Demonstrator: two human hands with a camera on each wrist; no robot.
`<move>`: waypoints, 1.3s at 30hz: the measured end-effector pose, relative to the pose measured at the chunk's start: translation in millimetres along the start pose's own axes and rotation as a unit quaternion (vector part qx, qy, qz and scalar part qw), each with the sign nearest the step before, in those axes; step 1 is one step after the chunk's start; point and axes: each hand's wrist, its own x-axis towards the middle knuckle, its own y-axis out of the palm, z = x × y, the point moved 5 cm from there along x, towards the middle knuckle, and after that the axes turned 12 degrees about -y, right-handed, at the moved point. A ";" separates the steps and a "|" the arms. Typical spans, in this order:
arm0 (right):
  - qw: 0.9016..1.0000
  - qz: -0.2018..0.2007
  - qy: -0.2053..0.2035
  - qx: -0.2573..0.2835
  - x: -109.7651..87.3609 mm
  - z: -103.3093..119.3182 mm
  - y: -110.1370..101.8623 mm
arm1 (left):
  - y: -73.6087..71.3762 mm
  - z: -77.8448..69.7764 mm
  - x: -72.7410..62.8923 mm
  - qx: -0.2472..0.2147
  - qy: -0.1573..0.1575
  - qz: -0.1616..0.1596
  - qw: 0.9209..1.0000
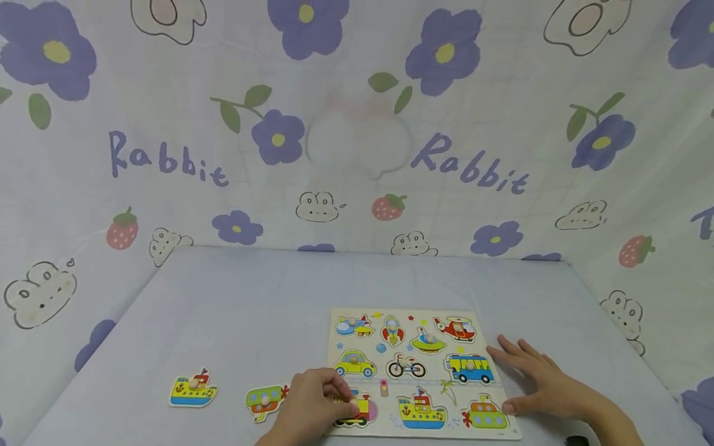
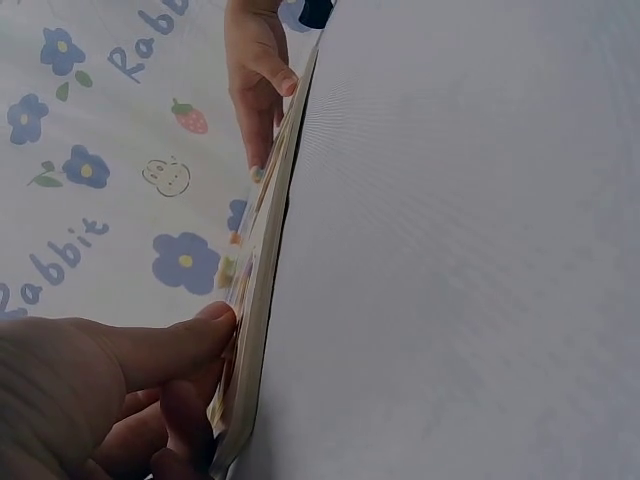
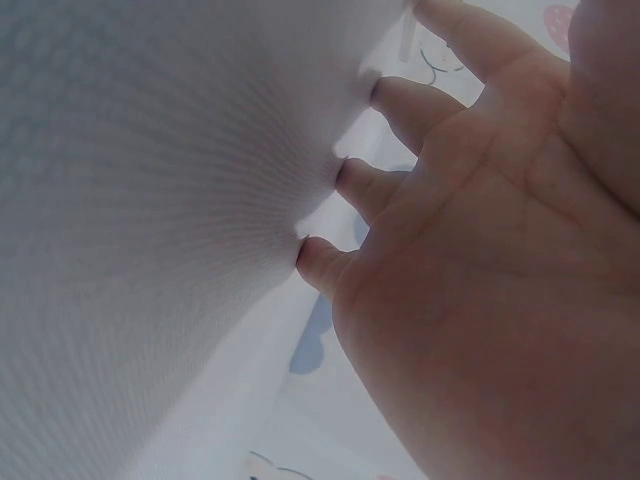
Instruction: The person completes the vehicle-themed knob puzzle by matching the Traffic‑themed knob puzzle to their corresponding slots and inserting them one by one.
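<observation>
A wooden peg puzzle board (image 1: 390, 427) with vehicle pictures lies on the table. My left hand (image 1: 312, 399) pinches the train puzzle piece (image 1: 365, 409) at the board's lower left, its fingers partly hiding the piece. In the left wrist view, the left thumb and fingers (image 2: 180, 350) come together at the board's edge. Fingers spread, my right hand (image 1: 549, 384) rests beside the board's right edge, its thumb near the printed submarine. The right wrist view shows its fingertips (image 3: 320, 265) against the table cloth. A loose ship piece (image 1: 193, 389) and an upside-down submarine piece (image 1: 266, 401) lie left of the board.
Knobbed pieces such as the car (image 1: 354, 364), bus (image 1: 470, 370) and helicopter (image 1: 456, 329) sit in the board's upper rows. A small dark object (image 1: 577, 440) is at the bottom edge near the right forearm. Patterned curtain (image 1: 357, 124) surrounds the pale table (image 1: 251, 303).
</observation>
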 end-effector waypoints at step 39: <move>1.000 0.005 0.016 -0.014 -0.1 1.1 1.4 | -218.1 118.4 -42.8 0.122 -0.035 -0.200 0.972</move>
